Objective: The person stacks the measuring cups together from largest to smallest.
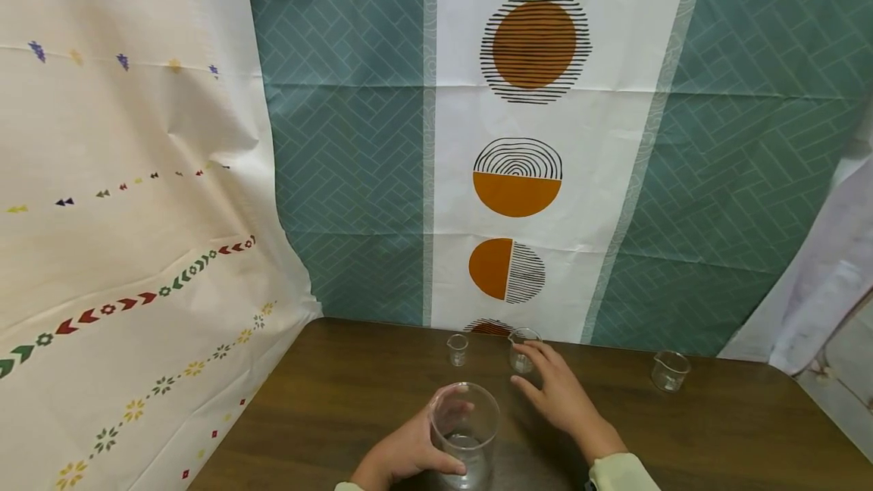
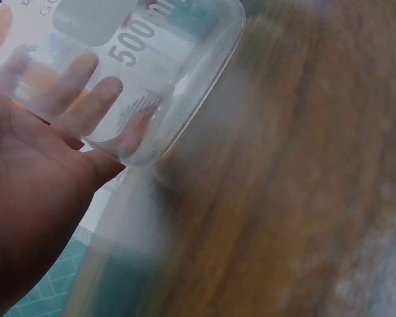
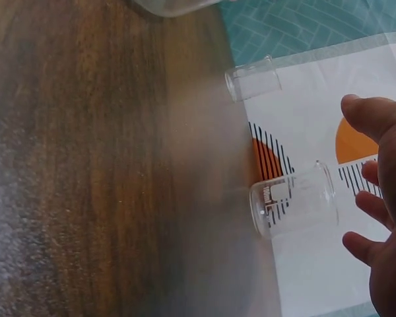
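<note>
I have the left hand [image 1: 411, 447] gripping the big beaker [image 1: 470, 436] and the right hand [image 1: 561, 392], fingers spread, near the rear beaker [image 1: 520, 362] on the table [image 1: 327, 392], expecting light, stiff, slippery, fragile glass, best held gently round the wall.

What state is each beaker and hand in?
Large beaker: looks empty, gripped
Smallest beaker: upright, looks empty
Middle beaker: upright, looks empty, not gripped
Rightmost beaker: upright, looks empty
Left hand: curled round large beaker
Right hand: fingers apart, holds nothing
</note>
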{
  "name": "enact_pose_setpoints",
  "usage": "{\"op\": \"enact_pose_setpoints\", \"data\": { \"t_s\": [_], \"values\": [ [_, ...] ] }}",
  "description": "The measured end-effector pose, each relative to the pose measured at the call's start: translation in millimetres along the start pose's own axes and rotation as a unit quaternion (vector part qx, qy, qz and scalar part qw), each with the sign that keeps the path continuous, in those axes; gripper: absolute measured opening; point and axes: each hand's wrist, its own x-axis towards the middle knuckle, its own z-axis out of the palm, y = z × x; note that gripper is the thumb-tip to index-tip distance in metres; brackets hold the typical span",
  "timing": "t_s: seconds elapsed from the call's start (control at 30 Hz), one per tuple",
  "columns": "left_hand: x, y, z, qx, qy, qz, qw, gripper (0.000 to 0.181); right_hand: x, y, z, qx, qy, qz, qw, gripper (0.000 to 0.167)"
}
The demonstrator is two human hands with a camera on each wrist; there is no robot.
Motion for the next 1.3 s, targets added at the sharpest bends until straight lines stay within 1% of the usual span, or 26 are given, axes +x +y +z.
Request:
{"op": "enact_pose_setpoints", "data": {
  "t_s": [0.13,0.4,0.5,0.73,0.83,1.0,1.17,1.3],
  "values": [
    [-0.3,-0.1,0.0,0.001,-0.001,0.002,1.0000,0.096,3.6,-0.5,0.1,-0.004,-0.007,0.000,1.0000,0.053],
    [-0.2,1.5,0.7,-0.005,0.005,-0.016,0.9998,0.095,8.9,1.3,1.4,-0.009,-0.023,0.005,0.9997,0.053],
    [0.3,1.5,0.7,-0.008,0.006,-0.020,0.9997,0.095,10.9,3.4,1.8,-0.016,-0.024,0.001,0.9996,0.053],
    [-0.1,1.0,-0.1,0.000,0.002,-0.009,1.0000,0.094,15.3,8.3,1.7,-0.018,-0.011,-0.018,0.9996,0.053],
    [-0.4,2.2,-0.2,-0.001,0.003,-0.016,0.9999,0.095,17.0,9.5,1.5,-0.017,-0.005,-0.023,0.9996,0.052],
    [-1.0,3.4,-0.8,-0.003,0.009,-0.027,0.9996,0.096,20.0,9.6,0.4,-0.017,-0.009,-0.029,0.9994,0.050],
    [-1.0,2.1,-0.5,-0.012,0.008,-0.027,0.9995,0.096,21.3,11.2,1.1,-0.022,-0.019,-0.024,0.9993,0.050],
    [-0.6,2.9,0.2,-0.011,0.011,-0.033,0.9993,0.096,21.7,13.7,2.7,-0.029,-0.022,-0.025,0.9990,0.051]
  ]
}}
